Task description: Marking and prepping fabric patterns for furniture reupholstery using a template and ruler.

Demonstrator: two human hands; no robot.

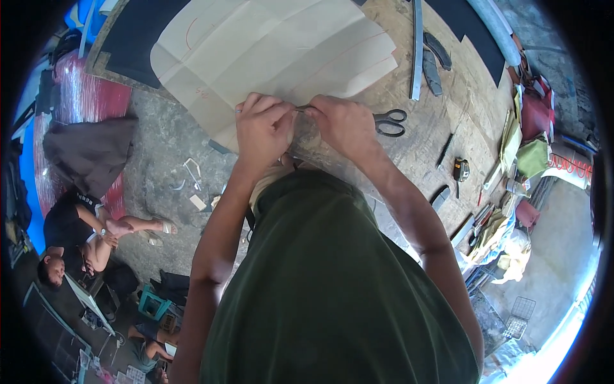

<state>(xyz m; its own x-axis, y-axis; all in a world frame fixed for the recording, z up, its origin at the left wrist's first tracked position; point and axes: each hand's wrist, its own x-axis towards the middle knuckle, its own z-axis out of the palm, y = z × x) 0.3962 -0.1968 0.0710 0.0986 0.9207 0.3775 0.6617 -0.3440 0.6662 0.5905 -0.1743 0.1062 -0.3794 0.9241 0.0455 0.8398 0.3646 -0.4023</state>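
A large pale paper sheet (275,51) with creases and red pen lines lies on the worn worktable (435,128). At its near edge, the fingers of my left hand (262,128) are pinched on the paper. Just right of it, my right hand (345,128) has thumb and fingers closed near a small dark, thin piece between the two hands, too small to name. Black-handled scissors (392,131) lie beside my right hand, partly hidden behind it.
A metal ruler (417,57), dark tools (438,64), a pen (444,150) and a tape measure (460,169) lie rightward. Fabric bundles (534,115) edge the right side. At left sit two other people (70,237) (153,352), near red wrapped material (77,89).
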